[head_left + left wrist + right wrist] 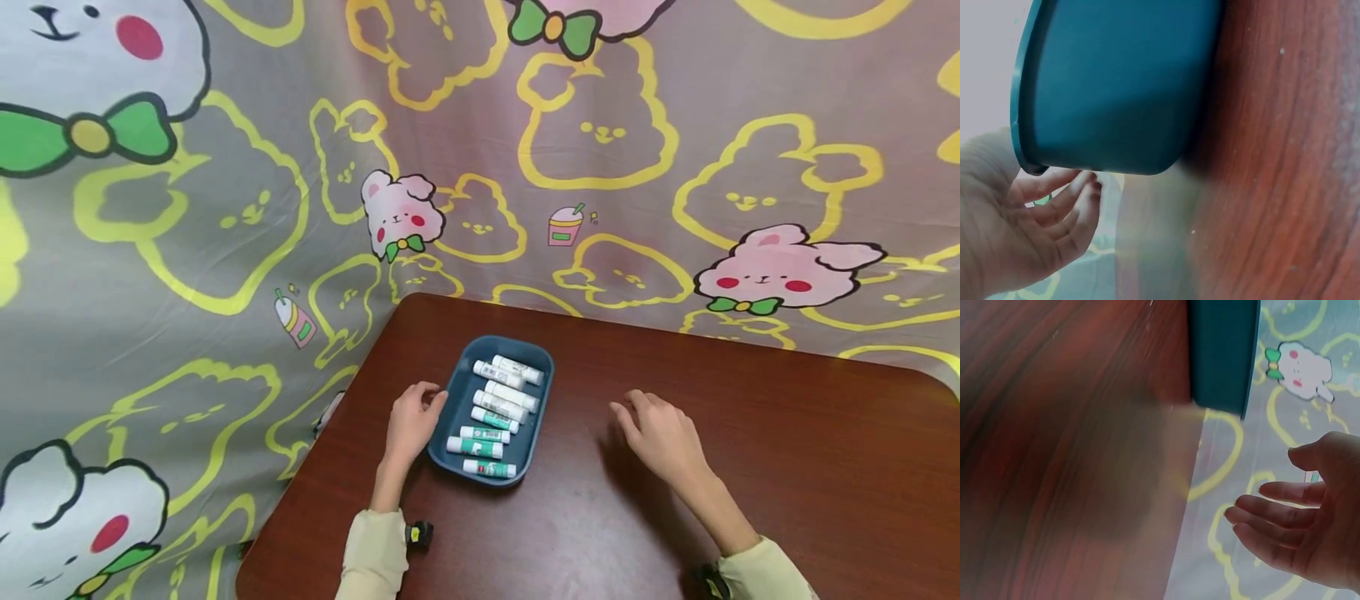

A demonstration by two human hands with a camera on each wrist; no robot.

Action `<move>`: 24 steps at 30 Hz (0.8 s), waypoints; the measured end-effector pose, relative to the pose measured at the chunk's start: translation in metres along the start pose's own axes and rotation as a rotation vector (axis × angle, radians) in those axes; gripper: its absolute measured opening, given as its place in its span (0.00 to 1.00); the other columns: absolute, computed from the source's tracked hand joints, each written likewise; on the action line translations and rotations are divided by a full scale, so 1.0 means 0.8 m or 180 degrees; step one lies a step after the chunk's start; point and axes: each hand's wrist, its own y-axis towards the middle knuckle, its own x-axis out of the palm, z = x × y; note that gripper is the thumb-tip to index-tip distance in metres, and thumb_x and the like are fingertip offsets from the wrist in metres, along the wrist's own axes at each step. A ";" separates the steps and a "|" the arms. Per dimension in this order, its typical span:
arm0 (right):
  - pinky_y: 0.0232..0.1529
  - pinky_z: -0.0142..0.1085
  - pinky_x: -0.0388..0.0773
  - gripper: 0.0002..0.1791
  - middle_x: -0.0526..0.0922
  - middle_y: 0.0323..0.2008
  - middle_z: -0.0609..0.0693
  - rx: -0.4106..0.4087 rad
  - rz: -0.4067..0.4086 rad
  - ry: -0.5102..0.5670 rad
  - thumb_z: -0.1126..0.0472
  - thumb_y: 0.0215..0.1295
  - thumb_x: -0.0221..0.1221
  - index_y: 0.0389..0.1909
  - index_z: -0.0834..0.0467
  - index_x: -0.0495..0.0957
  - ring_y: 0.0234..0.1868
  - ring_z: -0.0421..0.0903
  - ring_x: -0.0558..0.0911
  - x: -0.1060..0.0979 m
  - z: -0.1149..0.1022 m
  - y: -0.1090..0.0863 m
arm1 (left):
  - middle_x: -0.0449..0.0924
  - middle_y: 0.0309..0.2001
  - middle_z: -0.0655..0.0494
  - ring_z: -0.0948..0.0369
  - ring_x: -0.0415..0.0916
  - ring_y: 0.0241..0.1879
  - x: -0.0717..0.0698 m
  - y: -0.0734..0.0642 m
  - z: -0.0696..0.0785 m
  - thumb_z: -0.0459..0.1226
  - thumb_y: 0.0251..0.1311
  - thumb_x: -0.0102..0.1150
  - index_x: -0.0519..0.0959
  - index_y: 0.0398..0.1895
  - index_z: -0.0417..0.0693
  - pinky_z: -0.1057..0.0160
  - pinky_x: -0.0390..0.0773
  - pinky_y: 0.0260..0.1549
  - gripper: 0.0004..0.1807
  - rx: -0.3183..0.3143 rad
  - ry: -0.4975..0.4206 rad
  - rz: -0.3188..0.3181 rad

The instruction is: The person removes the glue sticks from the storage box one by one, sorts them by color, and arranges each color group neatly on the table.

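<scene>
A dark blue plastic tray stands on the table. Several capped glue sticks lie in it crosswise: white ones toward the far end, green-and-white ones toward the near end. My left hand is at the tray's left side, thumb close to the rim, fingers loosely bent. In the left wrist view, the tray's outer wall hides part of that hand; whether it touches the rim is hard to tell. Off to the tray's right, my right hand hovers above the table with relaxed fingers, holding nothing.
The brown wooden table has rounded corners and reaches well to the right. A patterned curtain with cartoon animals hangs behind it and along its left side. A small black device is strapped at my left wrist.
</scene>
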 end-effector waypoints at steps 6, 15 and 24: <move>0.25 0.51 0.80 0.13 0.84 0.31 0.60 -0.0085 0.0070 0.0115 0.60 0.68 0.67 0.41 0.68 0.82 0.24 0.55 0.83 0.016 -0.031 0.011 | 0.86 0.37 0.47 0.55 0.80 0.33 0.005 0.001 -0.002 0.39 0.70 0.65 0.85 0.44 0.39 0.54 0.79 0.37 0.10 -0.0202 -0.0388 -0.0034; 0.25 0.47 0.80 0.11 0.83 0.28 0.56 -0.0144 0.0076 0.0298 0.60 0.68 0.68 0.40 0.66 0.82 0.22 0.49 0.80 0.041 -0.066 0.029 | 0.79 0.31 0.51 0.57 0.73 0.34 0.006 0.002 -0.007 0.37 0.71 0.62 0.81 0.36 0.38 0.58 0.70 0.38 0.09 -0.0530 -0.0940 -0.0248; 0.23 0.46 0.77 0.09 0.81 0.26 0.52 -0.0201 0.0177 0.0510 0.62 0.67 0.68 0.38 0.65 0.82 0.21 0.47 0.77 0.058 -0.092 0.045 | 0.73 0.27 0.51 0.59 0.68 0.31 0.008 0.007 -0.006 0.36 0.73 0.59 0.77 0.35 0.36 0.60 0.67 0.35 0.11 -0.0761 -0.1316 -0.0465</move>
